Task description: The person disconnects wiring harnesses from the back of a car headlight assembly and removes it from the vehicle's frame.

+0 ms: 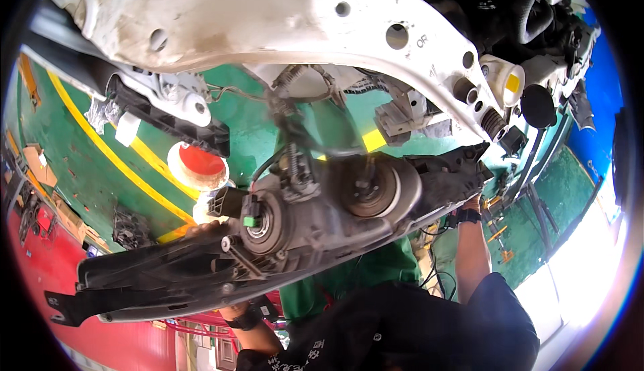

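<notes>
Two hands are clamped on opposite ends of a long black plastic car headlamp housing (282, 237), which is held up beneath the white painted metal car frame (268, 15) and above the green floor (87, 163). The left hand (231, 312) is mostly hidden under it. The right hand (471, 204) grips its far end. A round red-and-white tin (199, 164) is seen on the floor.

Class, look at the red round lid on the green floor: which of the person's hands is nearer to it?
Left. The left hand grips the headlight unit just below the red lid; the right hand holds its far end.
</notes>
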`<control>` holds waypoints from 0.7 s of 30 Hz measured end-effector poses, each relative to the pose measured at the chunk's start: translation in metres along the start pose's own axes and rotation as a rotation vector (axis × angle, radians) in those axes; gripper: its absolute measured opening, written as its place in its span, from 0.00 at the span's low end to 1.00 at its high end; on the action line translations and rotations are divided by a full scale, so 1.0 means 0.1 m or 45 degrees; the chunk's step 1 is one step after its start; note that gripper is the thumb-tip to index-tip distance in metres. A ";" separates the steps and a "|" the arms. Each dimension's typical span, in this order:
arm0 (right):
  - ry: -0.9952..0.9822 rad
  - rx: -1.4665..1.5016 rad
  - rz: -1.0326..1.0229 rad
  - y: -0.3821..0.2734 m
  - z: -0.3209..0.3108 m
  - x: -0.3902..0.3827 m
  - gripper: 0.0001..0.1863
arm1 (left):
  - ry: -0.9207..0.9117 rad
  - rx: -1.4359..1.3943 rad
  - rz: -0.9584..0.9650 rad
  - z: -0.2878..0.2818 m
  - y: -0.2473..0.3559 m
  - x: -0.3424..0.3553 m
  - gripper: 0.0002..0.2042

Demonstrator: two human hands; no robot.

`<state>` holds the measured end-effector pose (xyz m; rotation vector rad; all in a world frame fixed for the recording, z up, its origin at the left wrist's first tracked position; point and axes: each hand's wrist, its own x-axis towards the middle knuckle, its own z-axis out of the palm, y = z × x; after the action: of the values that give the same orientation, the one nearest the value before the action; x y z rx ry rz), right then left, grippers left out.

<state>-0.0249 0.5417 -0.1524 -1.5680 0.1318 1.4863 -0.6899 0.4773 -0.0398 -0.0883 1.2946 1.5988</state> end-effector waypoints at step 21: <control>0.079 0.012 -0.003 -0.05 0.08 0.24 0.25 | -0.144 0.235 -0.030 0.00 -0.04 0.36 0.27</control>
<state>-0.0208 0.5615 -0.1678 -1.6066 0.1729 1.4340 -0.7039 0.4997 -0.0647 0.0994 1.3410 1.4362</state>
